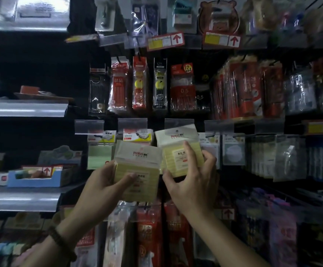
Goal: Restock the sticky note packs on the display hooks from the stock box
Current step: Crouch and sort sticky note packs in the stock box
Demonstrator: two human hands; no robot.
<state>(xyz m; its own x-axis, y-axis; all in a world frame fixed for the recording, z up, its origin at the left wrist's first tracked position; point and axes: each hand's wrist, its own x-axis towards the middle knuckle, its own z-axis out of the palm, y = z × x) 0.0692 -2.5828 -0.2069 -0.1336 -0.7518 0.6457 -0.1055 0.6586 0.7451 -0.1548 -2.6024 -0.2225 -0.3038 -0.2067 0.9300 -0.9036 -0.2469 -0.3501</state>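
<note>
Left hand [102, 187] grips a yellow sticky note pack [137, 164] from its left side, thumb laid across the front, other fingers hidden behind. Pack is held upright in front of the hook wall, w/ its clear header flap on top.

Right hand [189, 184] holds a second yellow pack [174, 145], just right of the first and a bit higher: thumb on the lower left corner, fingers curled over the front and right edge. Second pack tilts slightly. Its hang hole sits right under a clear tag holder [179, 125]; can't tell if it's on the hook. The two packs touch or overlap at their near edges.

Behind the first pack hangs a green note pack [100, 156], and more note packs hang to the right. Row above: pen packs [139, 83] in red and black. Beaded bracelet [60, 241] on the left wrist. At left, a metal shelf [21, 199] w/ a blue tray box [33, 180] on it.
</note>
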